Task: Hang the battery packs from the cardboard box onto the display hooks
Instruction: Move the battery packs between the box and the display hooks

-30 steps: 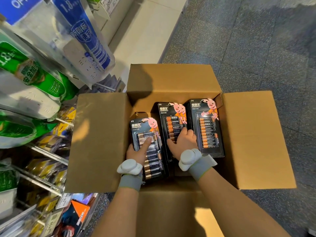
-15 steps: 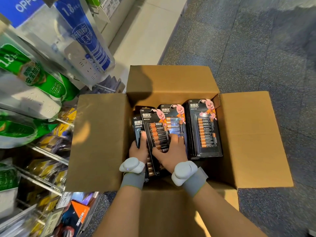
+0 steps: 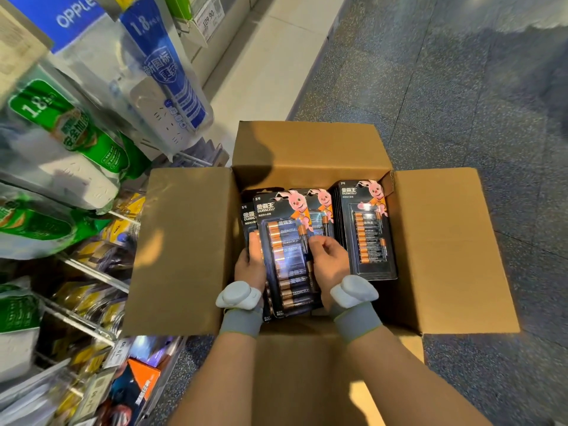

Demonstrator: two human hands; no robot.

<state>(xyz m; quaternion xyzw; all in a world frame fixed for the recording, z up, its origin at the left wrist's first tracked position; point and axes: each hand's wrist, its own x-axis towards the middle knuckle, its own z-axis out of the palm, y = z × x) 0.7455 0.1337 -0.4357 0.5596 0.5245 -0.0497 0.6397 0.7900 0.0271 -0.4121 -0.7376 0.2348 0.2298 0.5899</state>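
An open cardboard box stands on the floor with stacks of black battery packs inside. My left hand and my right hand grip the two long edges of one battery pack, raised above the stacks. Beneath it lie a left stack and a middle stack, both partly hidden. Another stack of smaller-cell packs lies at the box's right side. Display hooks carrying hung goods run along the left.
The shelf on the left holds power strips in green packaging and blue packaging, yellow-carded items on wire hooks, and price tags. The box flaps spread out to all sides. Speckled floor lies to the right.
Both hands moved from lying on the stacks to gripping one battery pack. That pack came up off the left stack and now sits higher and closer to me.
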